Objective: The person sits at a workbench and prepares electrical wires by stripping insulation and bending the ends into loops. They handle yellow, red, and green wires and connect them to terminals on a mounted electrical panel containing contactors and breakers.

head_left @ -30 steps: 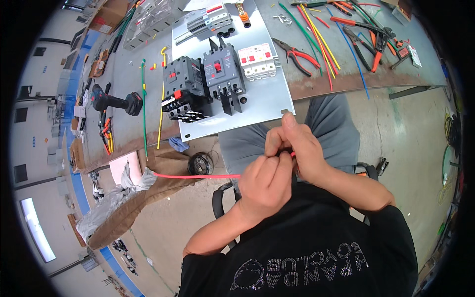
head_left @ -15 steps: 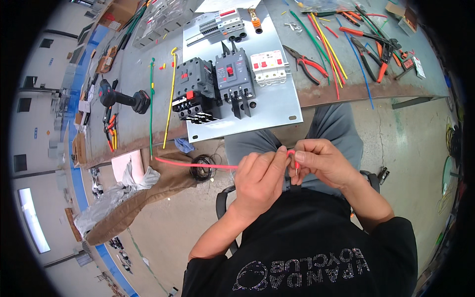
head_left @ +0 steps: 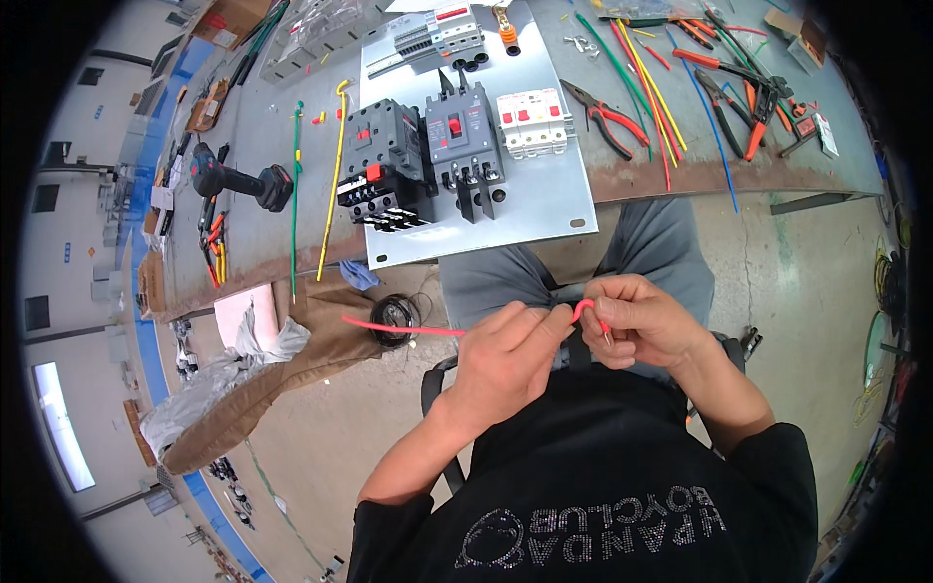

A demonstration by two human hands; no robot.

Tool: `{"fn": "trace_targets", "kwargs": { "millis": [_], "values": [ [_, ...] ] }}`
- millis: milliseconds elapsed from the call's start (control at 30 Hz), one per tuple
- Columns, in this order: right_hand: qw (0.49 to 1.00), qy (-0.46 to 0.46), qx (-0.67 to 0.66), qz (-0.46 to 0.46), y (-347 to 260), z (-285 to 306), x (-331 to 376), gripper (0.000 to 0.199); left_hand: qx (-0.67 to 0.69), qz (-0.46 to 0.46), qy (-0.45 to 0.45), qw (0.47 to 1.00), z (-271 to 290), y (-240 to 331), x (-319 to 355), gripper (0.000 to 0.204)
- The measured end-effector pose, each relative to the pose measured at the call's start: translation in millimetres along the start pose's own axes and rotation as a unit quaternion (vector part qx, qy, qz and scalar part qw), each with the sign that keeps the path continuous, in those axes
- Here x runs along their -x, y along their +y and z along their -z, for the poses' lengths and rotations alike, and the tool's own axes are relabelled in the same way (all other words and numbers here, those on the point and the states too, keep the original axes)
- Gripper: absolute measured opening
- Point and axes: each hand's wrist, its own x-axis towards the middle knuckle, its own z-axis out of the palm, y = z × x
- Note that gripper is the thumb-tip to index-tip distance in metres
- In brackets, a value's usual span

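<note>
Shifted since the earlier frame: the far end of the red wire [head_left: 437, 331] is now seen closer to the black cable coil [head_left: 394, 340], and more of the bent part is exposed between the left hand [head_left: 510, 355] and the right hand [head_left: 637, 321]. Clock directions are read from the hands.

Head view: one bend is judged done, a small hook being shown near the wire's right end. The long run at 9 o'clock is left nearly straight. No link is shown from the wire to the metal panel [head_left: 539, 209] at 11 o'clock, or to the grey breaker [head_left: 457, 141] mounted on it. Whether the bend is finished cannot be told.

The wire is gripped in the left hand, fingers curled closed, thumb mostly hidden; the run is let out at 9 o'clock, the hook at about 1. By the right hand it is pinched between thumb and forefinger just past the hook, other fingers folded. The short end is pointed toward 5 o'clock, pale at its tip, perhaps bared. All this is held over the grey trousers [head_left: 651, 243].

Left untouched on the bench [head_left: 248, 248]: red-handled pliers [head_left: 622, 120] at 12 o'clock, power drill [head_left: 233, 183] at 10.
</note>
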Motion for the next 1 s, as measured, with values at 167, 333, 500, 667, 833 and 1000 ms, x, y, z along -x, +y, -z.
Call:
{"fn": "trace_targets", "kwargs": {
  "millis": [167,333,500,667,833,1000],
  "values": [
    [1.000,-0.022,-0.007,-0.021,-2.0,3.7,2.3,0.034,-0.042,-0.035,-0.031,0.998,6.9,1.2,-2.1,0.033],
    [0.998,0.026,0.040,0.048,9.2,-3.0,-1.9,0.034,-0.035,-0.036,0.019,0.999,2.2,-4.0,-2.2,0.037],
    [0.994,0.022,0.090,0.057,-2.5,-3.2,-2.8,0.044,-0.036,-0.031,0.003,0.999,7.1,0.6,-4.7,0.040],
    [0.988,0.040,0.145,0.016,-11.5,-0.4,3.6,0.046,-0.042,-0.030,0.015,0.999,3.9,-4.6,-1.0,0.040],
    [0.996,0.011,0.080,0.041,1.8,5.7,6.9,0.039,-0.041,-0.036,0.036,0.998,3.3,-0.4,-2.0,0.037],
    [0.996,0.020,0.063,0.064,8.4,3.4,5.4,0.033,-0.027,-0.025,0.036,0.999,-0.4,0.0,2.0,0.036]
  ]
}}
